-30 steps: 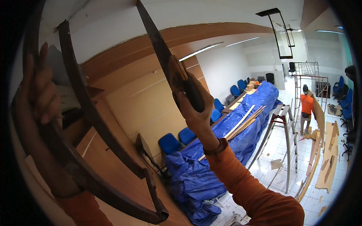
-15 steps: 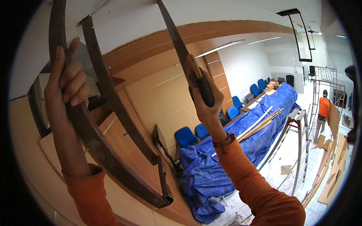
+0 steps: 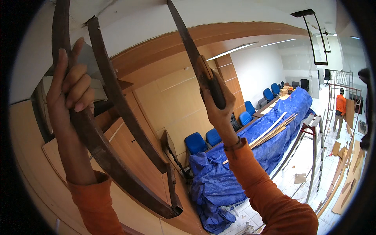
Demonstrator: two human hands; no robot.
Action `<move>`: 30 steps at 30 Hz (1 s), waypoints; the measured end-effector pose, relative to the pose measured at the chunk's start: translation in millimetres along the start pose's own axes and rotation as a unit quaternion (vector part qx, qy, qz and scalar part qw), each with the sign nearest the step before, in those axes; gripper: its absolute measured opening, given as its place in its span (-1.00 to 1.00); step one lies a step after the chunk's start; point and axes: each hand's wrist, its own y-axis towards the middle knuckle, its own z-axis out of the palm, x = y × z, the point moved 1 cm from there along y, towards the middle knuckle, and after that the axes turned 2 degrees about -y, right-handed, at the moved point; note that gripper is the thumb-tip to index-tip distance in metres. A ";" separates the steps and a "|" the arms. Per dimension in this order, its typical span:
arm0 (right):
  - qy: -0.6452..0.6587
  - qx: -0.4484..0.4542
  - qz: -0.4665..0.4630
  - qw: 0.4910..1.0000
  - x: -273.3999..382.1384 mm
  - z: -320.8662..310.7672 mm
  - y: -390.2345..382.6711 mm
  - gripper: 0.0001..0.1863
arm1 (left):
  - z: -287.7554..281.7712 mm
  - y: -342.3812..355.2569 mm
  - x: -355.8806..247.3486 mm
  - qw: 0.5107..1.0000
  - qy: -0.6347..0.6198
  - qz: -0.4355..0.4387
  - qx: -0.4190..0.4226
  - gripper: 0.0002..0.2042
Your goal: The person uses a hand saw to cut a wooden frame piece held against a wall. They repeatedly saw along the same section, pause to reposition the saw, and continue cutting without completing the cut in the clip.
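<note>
My left hand point(image 3: 74, 88) is clasping the near bar of a brown frame point(image 3: 102, 150); apart from it, my right hand point(image 3: 220, 111) is gripping a handsaw point(image 3: 189, 45), its blade pointing up at the white ceiling point(image 3: 227, 11); beyond, wooden strips point(image 3: 274, 135) are lying on a blue tarp point(image 3: 219, 176), a stepladder point(image 3: 314, 141) is standing alongside, and a co-worker point(image 3: 340, 105) is standing farther off

From my remote seat I see a long, crumpled blue plastic tarp point(image 3: 213, 192) with thin wooden strips point(image 3: 274, 134) lying on it. Blue office chairs point(image 3: 195, 143) line its left side. To its right I make out a grey metal stepladder point(image 3: 314, 152), and farther back a person in an orange top point(image 3: 341, 104) beside tubular metal scaffolding point(image 3: 341, 78).
</note>
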 end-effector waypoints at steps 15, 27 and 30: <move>0.038 -0.022 -0.006 0.999 -12.3 5.6 2.8 -0.46 | 1.1 1.6 1.4 1.000 0.009 -0.001 0.014 -0.50; -0.007 -0.009 0.006 1.000 -4.8 0.3 -15.5 -0.45 | -10.8 3.8 -1.4 0.998 0.016 0.001 0.055 -0.49; 0.013 -0.009 0.004 1.000 -12.1 6.3 -12.1 -0.46 | -12.2 5.9 -2.3 0.997 0.020 0.005 0.070 -0.48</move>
